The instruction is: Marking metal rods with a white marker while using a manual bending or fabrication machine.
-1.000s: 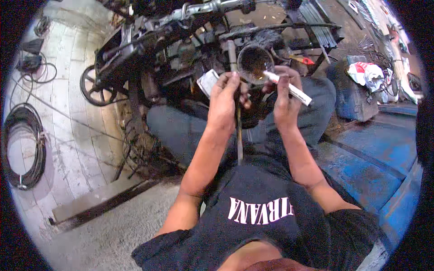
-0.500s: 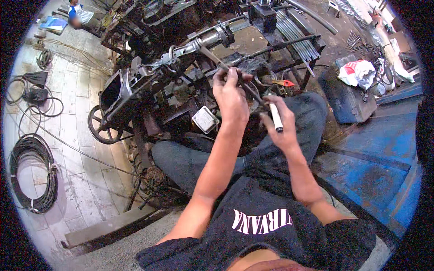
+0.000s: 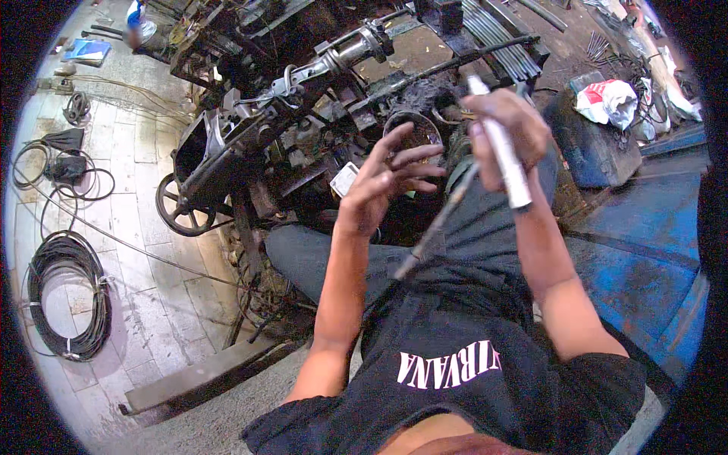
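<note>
My right hand (image 3: pixel 516 133) is closed around a white marker-like stick (image 3: pixel 506 167), raised over my right thigh. A long, thin metal rod (image 3: pixel 436 231) slants across my lap, its upper end running up beneath the right hand. Whether that hand also grips the rod I cannot tell; it is blurred. My left hand (image 3: pixel 383 182) is empty, fingers spread, in front of a dark round container (image 3: pixel 425 129). Beside the left wrist sits a small white box (image 3: pixel 345 179). Beyond both hands stands a greasy machine with a metal shaft (image 3: pixel 334 64).
A spoked handwheel (image 3: pixel 186 206) is at the machine's left. Coiled black cable (image 3: pixel 68 296) lies on the tiled floor. To the right are a dark block (image 3: pixel 599 155) bearing a white-and-red plastic bag (image 3: pixel 607 102), and a blue metal sheet (image 3: pixel 644 258). Metal rods (image 3: pixel 493 38) lie behind.
My left hand has let go of the rod and opened. The rod has swung down across my lap. My right hand has risen and moved right with the white stick.
</note>
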`<state>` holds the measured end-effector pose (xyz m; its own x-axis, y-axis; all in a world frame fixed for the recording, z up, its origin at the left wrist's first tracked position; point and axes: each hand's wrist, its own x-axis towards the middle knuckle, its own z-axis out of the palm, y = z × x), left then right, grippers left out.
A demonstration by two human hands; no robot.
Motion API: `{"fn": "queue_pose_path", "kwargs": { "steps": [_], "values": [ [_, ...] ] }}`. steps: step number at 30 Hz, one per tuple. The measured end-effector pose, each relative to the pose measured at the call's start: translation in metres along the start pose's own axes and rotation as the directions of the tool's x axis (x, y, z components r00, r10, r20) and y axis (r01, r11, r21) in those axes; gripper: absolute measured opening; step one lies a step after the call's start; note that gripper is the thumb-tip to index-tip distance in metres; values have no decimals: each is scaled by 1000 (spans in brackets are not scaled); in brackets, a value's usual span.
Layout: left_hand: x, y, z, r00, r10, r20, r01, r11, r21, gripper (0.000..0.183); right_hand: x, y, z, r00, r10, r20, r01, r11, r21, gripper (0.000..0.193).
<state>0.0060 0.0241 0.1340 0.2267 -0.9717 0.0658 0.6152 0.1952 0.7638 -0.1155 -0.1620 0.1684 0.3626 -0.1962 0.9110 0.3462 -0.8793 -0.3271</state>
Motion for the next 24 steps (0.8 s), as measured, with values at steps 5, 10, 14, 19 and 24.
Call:
{"fn": "queue_pose_path", "kwargs": {
  "steps": [5,10,14,19,24],
  "values": [
    [5,7,26,988,146,-58,-91,833,545,100,19,-25,35,975,-141,174,97,966,239,34],
    [4,4,24,966,190,-177,-146,960,237,90,11,-15,42,968,212,-134,-181,960,212,26],
    [-6,7,13,931,216,-293,-180,973,143,77,-16,-11,45,765,636,-103,-504,690,520,30],
    [-13,-3,2,955,81,-284,-137,974,-180,70,-50,-28,57,695,717,59,-622,557,551,23],
    [-29,-28,3,905,122,-408,-150,988,-37,67,-65,-41,64,664,737,123,-676,522,519,26]
  ]
}}
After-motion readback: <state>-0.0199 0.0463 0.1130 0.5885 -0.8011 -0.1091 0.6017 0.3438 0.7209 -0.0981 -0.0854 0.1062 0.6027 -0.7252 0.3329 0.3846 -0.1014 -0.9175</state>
